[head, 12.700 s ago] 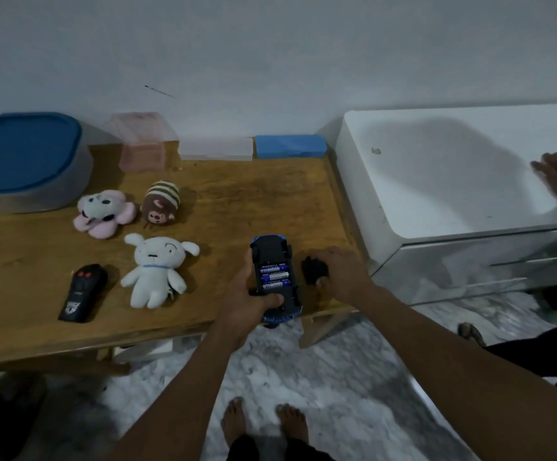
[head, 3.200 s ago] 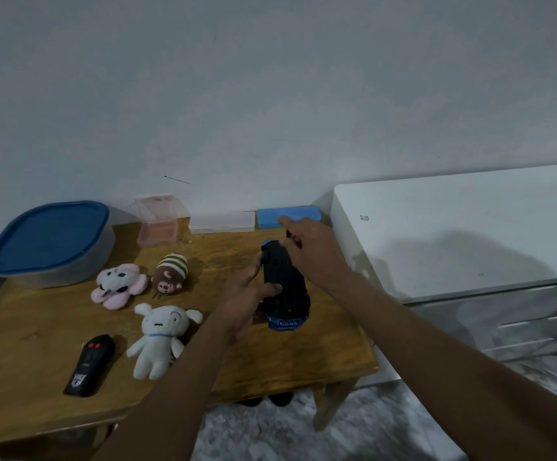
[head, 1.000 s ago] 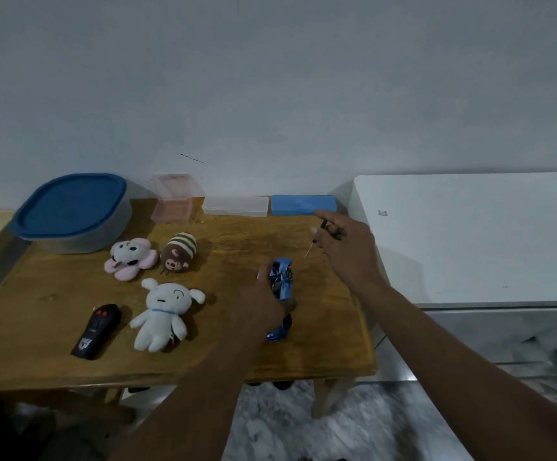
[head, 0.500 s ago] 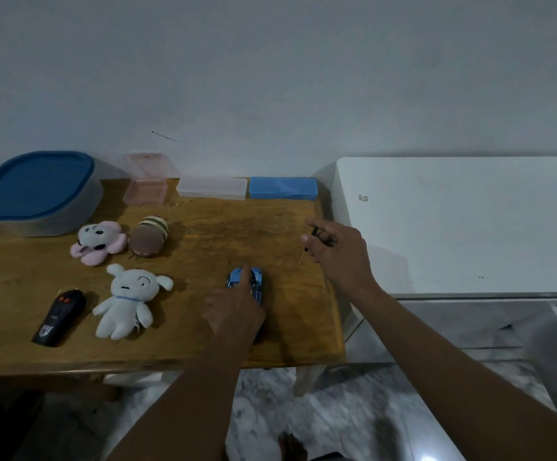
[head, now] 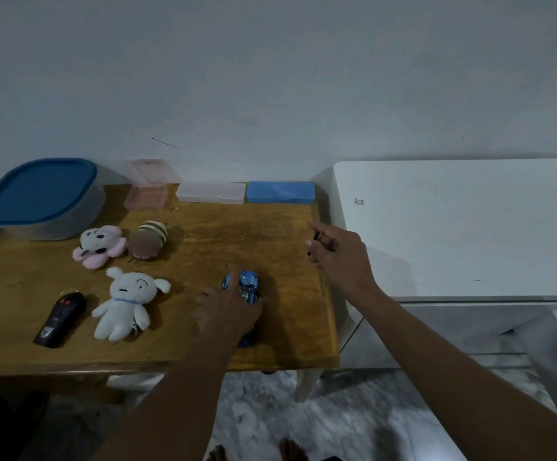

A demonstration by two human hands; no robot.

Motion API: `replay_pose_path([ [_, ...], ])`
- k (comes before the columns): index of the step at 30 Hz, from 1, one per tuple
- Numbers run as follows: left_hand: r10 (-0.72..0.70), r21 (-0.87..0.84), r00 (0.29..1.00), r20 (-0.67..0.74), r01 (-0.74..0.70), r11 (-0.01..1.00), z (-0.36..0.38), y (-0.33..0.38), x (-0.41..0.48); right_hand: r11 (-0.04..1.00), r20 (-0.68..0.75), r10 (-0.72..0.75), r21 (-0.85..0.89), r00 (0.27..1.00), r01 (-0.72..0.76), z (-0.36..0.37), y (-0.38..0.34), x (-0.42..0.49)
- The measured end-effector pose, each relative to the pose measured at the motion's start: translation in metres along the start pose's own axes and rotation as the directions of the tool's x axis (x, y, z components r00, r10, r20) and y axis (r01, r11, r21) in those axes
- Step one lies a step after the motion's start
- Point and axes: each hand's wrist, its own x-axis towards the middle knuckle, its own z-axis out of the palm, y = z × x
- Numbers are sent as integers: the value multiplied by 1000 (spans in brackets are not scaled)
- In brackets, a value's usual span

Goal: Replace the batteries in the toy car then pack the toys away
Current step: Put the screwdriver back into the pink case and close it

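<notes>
The blue toy car (head: 249,286) stands on its wheels on the wooden table (head: 204,241), near the front right. My left hand (head: 225,306) lies over the car's rear half and grips it. My right hand (head: 338,256) hovers above the table's right edge and pinches a thin screwdriver (head: 309,252), its tip pointing down. A black remote control (head: 60,319) lies at the front left. Three plush toys sit left of the car: a white one (head: 127,302), a pink and white one (head: 99,246) and a brown striped one (head: 147,239).
A grey tub with a blue lid (head: 39,197) stands at the back left. Along the wall sit a pink box (head: 149,186), a clear flat case (head: 210,193) and a blue flat case (head: 280,192). A white cabinet (head: 453,224) adjoins the table's right side.
The car went from upside down in both hands to wheels-down on the table under my left hand. My right hand came off it, holding the screwdriver.
</notes>
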Motion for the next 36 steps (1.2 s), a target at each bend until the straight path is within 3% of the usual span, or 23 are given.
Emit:
replay_pose_path([
  [4,82,-145,989,-119,-99,984,-22,-10,-4,997,36,-18,-75,999,21,6,-9,3],
  [9,308,-35,883,-355,-342,939,-70,-35,-4,989,51,-74,-121,996,79,32,-33,17],
  [14,371,88,810,-454,-373,924,-113,-79,20,965,122,-129,-214,984,153,80,-66,42],
  [17,371,87,801,-470,-376,922,-135,-107,39,938,186,-194,-251,963,238,112,-89,60],
  [31,422,80,791,-443,-434,898,-186,-209,194,942,182,-175,-255,968,218,272,-159,154],
  [36,428,46,820,-380,-445,894,-184,-221,243,882,247,-169,-395,954,258,309,-167,181],
])
